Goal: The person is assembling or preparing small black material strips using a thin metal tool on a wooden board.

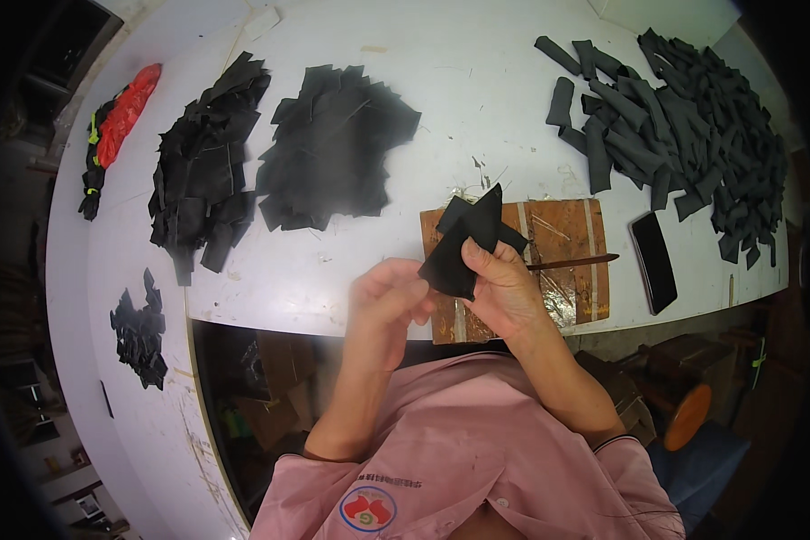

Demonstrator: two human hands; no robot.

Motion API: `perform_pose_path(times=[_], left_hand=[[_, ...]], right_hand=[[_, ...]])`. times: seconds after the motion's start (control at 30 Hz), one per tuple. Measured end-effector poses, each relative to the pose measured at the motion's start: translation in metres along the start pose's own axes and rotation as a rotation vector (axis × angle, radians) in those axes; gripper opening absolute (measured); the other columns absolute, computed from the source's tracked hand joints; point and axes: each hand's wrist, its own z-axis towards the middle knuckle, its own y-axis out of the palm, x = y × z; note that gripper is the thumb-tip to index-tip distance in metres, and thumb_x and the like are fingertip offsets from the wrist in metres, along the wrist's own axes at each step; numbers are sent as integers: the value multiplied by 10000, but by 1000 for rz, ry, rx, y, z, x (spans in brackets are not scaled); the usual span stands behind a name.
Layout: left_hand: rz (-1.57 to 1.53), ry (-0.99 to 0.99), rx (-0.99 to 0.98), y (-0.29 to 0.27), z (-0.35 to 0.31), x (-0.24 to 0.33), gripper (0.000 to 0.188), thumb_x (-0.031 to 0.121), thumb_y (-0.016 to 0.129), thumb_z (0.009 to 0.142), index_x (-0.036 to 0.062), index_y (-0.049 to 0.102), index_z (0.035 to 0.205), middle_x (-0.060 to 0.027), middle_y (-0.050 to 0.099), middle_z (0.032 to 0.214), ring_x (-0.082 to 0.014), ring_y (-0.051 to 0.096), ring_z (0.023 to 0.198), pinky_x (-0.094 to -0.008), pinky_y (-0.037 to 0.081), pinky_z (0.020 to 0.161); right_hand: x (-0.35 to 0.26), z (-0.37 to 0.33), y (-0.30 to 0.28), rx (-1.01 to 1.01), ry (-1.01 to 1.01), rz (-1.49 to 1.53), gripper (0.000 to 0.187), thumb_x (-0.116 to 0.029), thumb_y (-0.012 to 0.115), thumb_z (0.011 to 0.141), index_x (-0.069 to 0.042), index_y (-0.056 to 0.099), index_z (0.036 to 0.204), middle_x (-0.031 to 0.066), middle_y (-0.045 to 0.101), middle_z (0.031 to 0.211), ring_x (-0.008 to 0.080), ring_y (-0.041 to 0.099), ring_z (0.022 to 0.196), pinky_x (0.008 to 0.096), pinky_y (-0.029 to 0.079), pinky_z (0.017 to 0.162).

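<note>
Black fabric pieces (452,259) are gripped in my right hand (510,297), its thumb pressed on top and the other fingers mostly hidden behind. Overlapping flaps stick out above and beside that thumb. My left hand (389,295) has its thumb and fingertips closed together at the lower left edge of the fabric; whether they pinch it is hard to make out. Beneath both hands is a brown board (562,225) with strips of clear tape across it. A dark pointed stick (585,261) lies on the board, pointing right from beside my right hand.
Flat black pieces lie in a wide pile (328,148) and a narrower pile (202,171). A small dark heap (139,333) is farther left, below a red plastic bag (130,112). Many dark fabric tubes (684,135) cover the far right. A phone (654,263) lies beside the board.
</note>
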Motion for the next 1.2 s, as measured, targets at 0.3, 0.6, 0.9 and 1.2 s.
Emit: perform_pose_path(times=[0.3, 0.6, 0.9, 1.2], left_hand=[[34, -26, 8, 0, -1, 0, 106, 36, 605, 724, -18, 588, 813, -102, 592, 676, -135, 548, 546, -213, 397, 462], [-24, -49, 9, -5, -1, 0, 118, 55, 615, 736, -20, 589, 822, -124, 605, 696, -130, 556, 547, -201, 398, 458], [-3, -38, 18, -4, -1, 2, 108, 44, 619, 731, -11, 591, 820, -120, 604, 687, -124, 555, 535, -194, 394, 453], [17, -52, 33, -8, -1, 0, 97, 12, 603, 739, -31, 586, 824, -119, 603, 683, -114, 551, 528, -188, 374, 430]], right_hand=[[0, 2, -1, 42, 28, 16, 145, -123, 600, 787, -41, 566, 903, 47, 581, 882, 154, 561, 838, 305, 453, 792], [0, 2, -3, 25, 52, 35, 136, -121, 589, 795, -39, 565, 900, 52, 584, 878, 158, 566, 826, 312, 460, 782], [2, 4, -4, 34, 50, 27, 142, -124, 595, 791, -33, 565, 896, 55, 584, 876, 163, 566, 833, 314, 461, 783], [4, 2, -1, 62, 72, 58, 145, -122, 590, 794, -29, 561, 902, 59, 580, 884, 164, 566, 840, 313, 465, 793]])
